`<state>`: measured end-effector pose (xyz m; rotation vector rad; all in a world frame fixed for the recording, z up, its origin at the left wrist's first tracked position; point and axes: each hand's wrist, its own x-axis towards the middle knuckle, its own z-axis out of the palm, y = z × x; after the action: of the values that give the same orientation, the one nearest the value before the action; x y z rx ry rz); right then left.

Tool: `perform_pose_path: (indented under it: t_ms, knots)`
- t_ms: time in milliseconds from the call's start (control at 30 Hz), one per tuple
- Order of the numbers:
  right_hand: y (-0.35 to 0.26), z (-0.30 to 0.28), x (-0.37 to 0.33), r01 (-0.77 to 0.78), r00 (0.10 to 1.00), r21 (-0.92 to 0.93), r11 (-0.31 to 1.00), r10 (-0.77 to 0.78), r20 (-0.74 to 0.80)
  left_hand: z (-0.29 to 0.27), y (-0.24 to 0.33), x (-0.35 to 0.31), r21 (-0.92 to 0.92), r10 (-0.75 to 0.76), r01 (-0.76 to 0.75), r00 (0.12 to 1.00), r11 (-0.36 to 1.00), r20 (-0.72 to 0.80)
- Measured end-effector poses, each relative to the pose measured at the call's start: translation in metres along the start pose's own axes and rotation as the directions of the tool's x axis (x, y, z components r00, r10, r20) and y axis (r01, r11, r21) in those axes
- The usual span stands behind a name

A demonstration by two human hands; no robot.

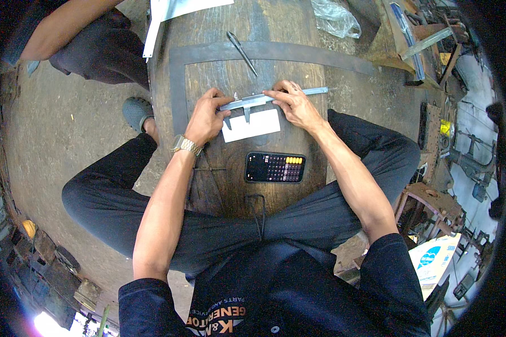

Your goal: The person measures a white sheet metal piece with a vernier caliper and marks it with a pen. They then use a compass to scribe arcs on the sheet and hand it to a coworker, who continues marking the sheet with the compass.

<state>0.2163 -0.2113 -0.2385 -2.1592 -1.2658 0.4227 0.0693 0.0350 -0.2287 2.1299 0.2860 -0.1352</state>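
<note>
Both hands hold a metal vernier caliper (257,101) level above the wooden bench. My left hand (207,117), with a gold-coloured watch (186,145) on its wrist, is closed on the caliper's left end by the jaws. Around the beam, right of the sliding jaw, the fingers of my right hand (296,105) are closed. The jaws stand apart and point toward me, over a small white paper (252,126). Nearer to me lies a phone (275,167) with a calculator on its screen.
A dark pen (242,53) lies beyond the caliper, across a flat dark metal frame (270,50) on the wooden bench (219,194). Clear plastic wrapping (336,18) is at the far right, white sheets (188,7) at the far left. Another person's arm (62,28) and leg are at the left.
</note>
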Motion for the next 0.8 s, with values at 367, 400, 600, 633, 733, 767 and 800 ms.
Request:
perform_pose_path:
  t_ms: [367,400,600,633,733,767,800]
  knots:
    - [-0.0007,0.0018,0.0005,-0.006,1.0,-0.011,1.0,0.006,-0.024,0.0001,0.0056,-0.0026,-0.026,-0.03,0.029,0.999,0.999,-0.043]
    - [-0.0009,0.0015,0.0005,0.001,1.0,-0.012,1.0,-0.002,-0.03,0.0001,0.0058,-0.0027,-0.015,-0.015,0.014,0.999,1.0,-0.048]
    - [-0.0009,0.0011,0.0002,-0.006,1.0,-0.013,1.0,0.005,-0.025,0.0014,0.0065,-0.003,-0.027,-0.025,0.023,0.997,0.999,-0.068]
    - [-0.0008,0.0013,0.0002,-0.007,1.0,-0.01,1.0,0.006,-0.026,0.0017,0.0066,-0.0031,-0.026,-0.022,0.02,0.997,0.999,-0.073]
    - [-0.0003,0.0021,0.0004,-0.011,0.999,-0.024,1.0,0.01,-0.031,0.0023,0.0061,-0.0029,-0.03,-0.031,0.029,0.997,0.999,-0.071]
    - [-0.0001,0.0023,0.0005,-0.023,1.0,-0.036,0.999,0.022,-0.023,0.0025,0.0057,-0.0028,-0.027,-0.017,0.015,0.997,1.0,-0.078]
    - [0.0,0.0025,0.0005,-0.014,0.999,-0.032,0.999,0.012,-0.033,0.0029,0.0052,-0.0026,-0.02,-0.015,0.014,0.997,1.0,-0.079]
